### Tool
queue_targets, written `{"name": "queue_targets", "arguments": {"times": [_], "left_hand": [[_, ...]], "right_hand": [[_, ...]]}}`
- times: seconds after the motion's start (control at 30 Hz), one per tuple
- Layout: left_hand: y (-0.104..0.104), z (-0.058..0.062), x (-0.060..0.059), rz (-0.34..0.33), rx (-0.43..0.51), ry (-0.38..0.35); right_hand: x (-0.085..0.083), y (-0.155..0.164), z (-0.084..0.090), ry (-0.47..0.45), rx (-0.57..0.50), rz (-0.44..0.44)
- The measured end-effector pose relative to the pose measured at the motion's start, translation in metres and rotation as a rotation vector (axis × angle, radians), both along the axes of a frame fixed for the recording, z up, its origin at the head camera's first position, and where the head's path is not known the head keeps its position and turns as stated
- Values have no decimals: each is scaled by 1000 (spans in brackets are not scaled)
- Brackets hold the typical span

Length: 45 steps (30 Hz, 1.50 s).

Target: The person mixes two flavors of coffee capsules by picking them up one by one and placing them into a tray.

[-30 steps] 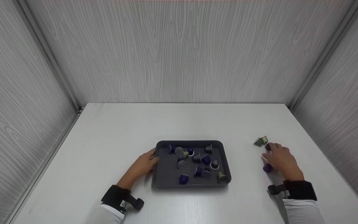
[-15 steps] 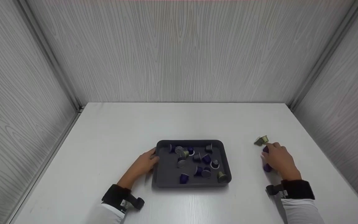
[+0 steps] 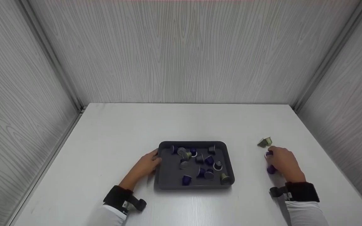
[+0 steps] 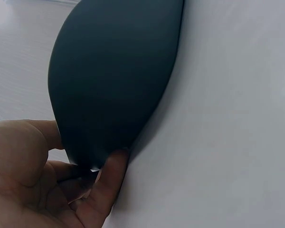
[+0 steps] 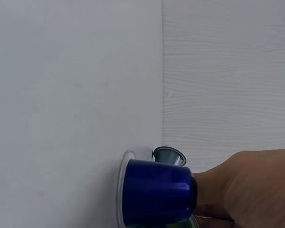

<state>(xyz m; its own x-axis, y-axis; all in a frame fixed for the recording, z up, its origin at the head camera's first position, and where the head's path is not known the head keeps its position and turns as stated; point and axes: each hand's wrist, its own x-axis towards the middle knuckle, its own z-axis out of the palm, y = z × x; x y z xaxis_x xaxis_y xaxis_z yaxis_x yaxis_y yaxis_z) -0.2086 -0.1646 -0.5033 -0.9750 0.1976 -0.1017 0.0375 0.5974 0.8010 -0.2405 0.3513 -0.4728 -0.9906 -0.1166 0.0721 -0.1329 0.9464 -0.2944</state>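
Your right hand (image 3: 283, 163) sits on the table's right side, fingers curled round a glossy blue-purple coffee capsule (image 5: 154, 192). In the right wrist view the capsule lies on its side, its long axis running across the picture with the white rim pointing away from your fingertips. A second purple capsule (image 3: 270, 169) lies against the near-left edge of the same hand, and a pair of olive-green capsules (image 3: 264, 142) rests just beyond your fingertips, on the far side.

Your left hand (image 3: 146, 165) is at the left edge of the dark grey rectangular plastic tray (image 3: 168, 175); the left wrist view shows the thumb over the rim and the fingers (image 4: 109, 178) curled under it, so it is gripping the tray.

The tray lies to the left of your right hand, well apart, with bare white table (image 3: 250, 175) between them. It already holds a loose scatter of purple and olive capsules (image 3: 200, 161). The held capsule therefore lies to the right of the tray, and the right hand is the nearer one to every loose capsule.
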Motion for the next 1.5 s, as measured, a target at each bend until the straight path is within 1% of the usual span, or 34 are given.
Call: {"name": "queue_targets", "arguments": {"times": [0.13, 0.3, 0.4, 0.53, 0.63, 0.8, 1.0, 1.2, 1.3, 1.43, 1.5], "left_hand": [[0, -1, -1, -4, 0, 25], [0, -1, -2, 10, 3, 2], [0, 1, -2, 17, -1, -16], [0, 2, -3, 13, -12, -8], [0, 3, -3, 11, -28, -2], [-1, 2, -2, 12, -43, -3], [-1, 2, -2, 1, -41, 19], [1, 3, -1, 9, -58, 13], [2, 3, -1, 14, -49, -7], [3, 3, 0, 20, -33, -25], [3, 2, 0, 21, -38, -18]], "right_hand": [[2, 1, 7, 0, -19, 0], [2, -6, 16, -9, -29, 25], [4, -11, 21, 19, -28, 49], [6, -19, 27, 62, -21, 85], [6, -26, 33, 83, -14, 128], [3, -38, 41, 122, -4, 189], [-4, -54, 50, 141, 10, 202], [-8, -74, 56, 139, 39, 222], [-10, -84, 58, 129, 53, 238], [-12, -100, 60, 137, 62, 284], [-12, -108, 60, 141, 66, 304]]}}
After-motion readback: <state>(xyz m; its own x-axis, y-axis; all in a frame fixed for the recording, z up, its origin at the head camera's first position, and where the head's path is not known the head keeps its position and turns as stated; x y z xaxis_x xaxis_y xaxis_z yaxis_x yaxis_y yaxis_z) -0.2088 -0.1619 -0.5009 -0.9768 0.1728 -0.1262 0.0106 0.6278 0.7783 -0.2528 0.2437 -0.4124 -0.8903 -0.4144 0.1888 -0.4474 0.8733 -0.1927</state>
